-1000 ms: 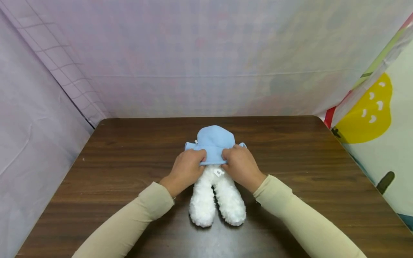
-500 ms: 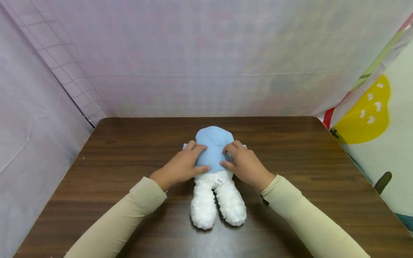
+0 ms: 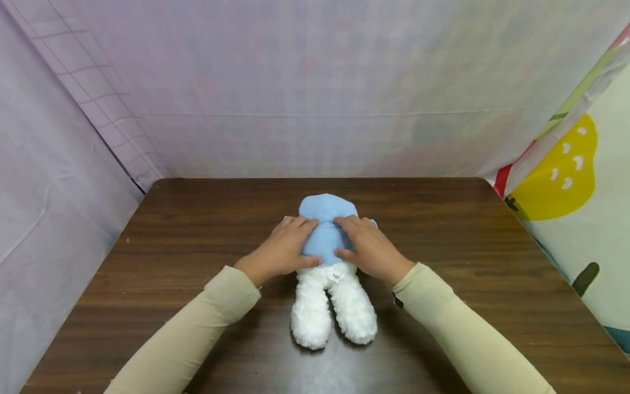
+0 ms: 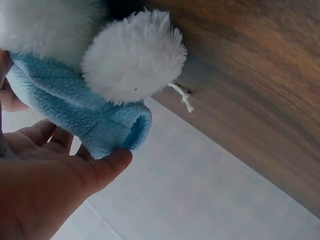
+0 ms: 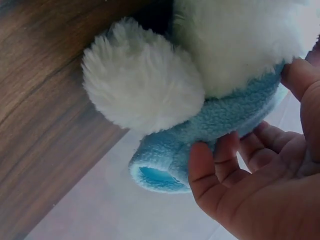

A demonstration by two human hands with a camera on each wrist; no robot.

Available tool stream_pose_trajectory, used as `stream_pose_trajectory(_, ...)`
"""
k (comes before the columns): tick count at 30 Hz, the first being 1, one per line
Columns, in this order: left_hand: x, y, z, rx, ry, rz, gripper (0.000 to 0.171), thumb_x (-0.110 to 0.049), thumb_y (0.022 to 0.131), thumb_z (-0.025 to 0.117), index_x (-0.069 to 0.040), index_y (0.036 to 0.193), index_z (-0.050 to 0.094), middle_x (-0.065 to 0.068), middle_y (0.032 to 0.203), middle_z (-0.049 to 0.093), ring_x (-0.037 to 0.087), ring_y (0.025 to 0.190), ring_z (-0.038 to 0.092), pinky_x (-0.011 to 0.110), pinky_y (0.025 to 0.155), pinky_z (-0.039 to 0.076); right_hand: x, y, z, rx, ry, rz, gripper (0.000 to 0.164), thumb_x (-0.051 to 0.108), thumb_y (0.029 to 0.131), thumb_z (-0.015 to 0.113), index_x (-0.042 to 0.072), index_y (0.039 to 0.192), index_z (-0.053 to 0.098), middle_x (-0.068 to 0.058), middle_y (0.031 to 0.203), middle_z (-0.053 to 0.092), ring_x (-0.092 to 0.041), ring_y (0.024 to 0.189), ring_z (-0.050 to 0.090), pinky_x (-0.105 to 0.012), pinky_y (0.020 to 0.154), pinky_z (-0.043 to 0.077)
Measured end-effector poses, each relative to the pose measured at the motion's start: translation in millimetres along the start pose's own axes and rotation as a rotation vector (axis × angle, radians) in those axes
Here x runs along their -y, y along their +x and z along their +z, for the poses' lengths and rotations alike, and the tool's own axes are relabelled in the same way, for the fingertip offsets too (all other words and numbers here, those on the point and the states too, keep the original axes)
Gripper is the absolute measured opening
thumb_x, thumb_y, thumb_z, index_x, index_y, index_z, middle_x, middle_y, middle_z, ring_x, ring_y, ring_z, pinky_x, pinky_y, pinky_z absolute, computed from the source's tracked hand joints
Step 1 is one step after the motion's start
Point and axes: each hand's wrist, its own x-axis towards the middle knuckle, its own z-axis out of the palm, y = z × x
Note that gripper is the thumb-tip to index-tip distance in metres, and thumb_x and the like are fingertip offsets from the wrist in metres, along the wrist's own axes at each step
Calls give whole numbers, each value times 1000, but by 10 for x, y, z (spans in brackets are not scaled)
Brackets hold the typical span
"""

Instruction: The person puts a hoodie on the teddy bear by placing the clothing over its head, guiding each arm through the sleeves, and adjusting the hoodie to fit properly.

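At the 9 o'clock side of the plush toy [image 3: 320, 273], taking 12 o'clock as the far side, the left hand [image 3: 278, 250] rests on the blue garment [image 3: 327, 241], fingers loosely extended, thumb spread apart toward 6 o'clock. At 3 o'clock the right hand [image 3: 374, 249] rests likewise, fingers relaxed, thumb apart; neither hand grips the cloth. A strip of blue shows between the two sets of fingertips.

The left wrist view records one finger touching a cuff [image 4: 137, 129], its hollow mouth visible, with a white cord [image 4: 185, 97] just beside a fluffy round part [image 4: 134, 59]. The right wrist view records a second cuff [image 5: 160, 175] against the fingers.

The garment covers the toy's 12 o'clock end. A white tag [image 3: 336, 277] shows just past its hem; two legs [image 3: 311, 323] point to 6 o'clock, slightly apart.

The toy lies near mid-width on the wood-grain bench [image 3: 197, 246]. The far edge is near its blue end, a short strip of wood between; broader wood extends to the side edges at 9 and 3, well apart from it. Pale sleeves [image 3: 458, 328] cross at 8 and 4 o'clock. Beyond the far edge stands a printed curtain [image 3: 315, 98].
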Motion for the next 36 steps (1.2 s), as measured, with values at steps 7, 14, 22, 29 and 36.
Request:
stream_pose_trajectory(7, -14, 2, 43, -44, -26, -27, 73, -48, 86, 75, -7, 142, 51, 10, 133, 53, 27, 124, 48, 42, 103, 41, 20, -18, 44, -76, -87, 1, 48, 28, 87, 79, 0, 122, 61, -11, 109, 61, -28, 96, 56, -46, 86, 48)
stream_pose_trajectory(14, -25, -18, 106, -130, -65, -7, 46, -39, 85, 79, -11, 116, 60, 2, 109, 64, 20, 101, 57, 36, 87, 47, 59, -42, 113, -189, -178, -42, 30, 26, 80, 85, 11, 86, 59, 1, 78, 54, -24, 74, 48, -38, 59, 41)
stream_pose_trajectory(22, -88, -30, 113, -161, -52, -47, 52, -36, 82, 82, -9, 119, 57, 5, 96, 63, 21, 86, 60, 36, 76, 50, 79, -33, 125, -218, -168, -59, 37, 19, 76, 88, 8, 91, 56, 0, 63, 55, -22, 61, 53, -40, 57, 45)
stream_pose_trajectory(29, -89, -27, 113, -129, -17, -32, 63, -36, 87, 77, -4, 137, 56, 12, 129, 63, 26, 108, 57, 38, 92, 47, 79, -43, 156, -239, -198, -25, 52, 22, 77, 87, -1, 117, 62, -12, 83, 70, -28, 70, 58, -44, 62, 49)
stream_pose_trajectory(36, -83, -47, 114, -165, 45, 7, 49, -39, 88, 76, -6, 123, 66, 7, 111, 64, 23, 96, 50, 37, 84, 46, 83, -49, 150, -271, -224, -81, 23, 22, 81, 84, 8, 91, 69, -4, 80, 63, -23, 69, 45, -36, 59, 39)
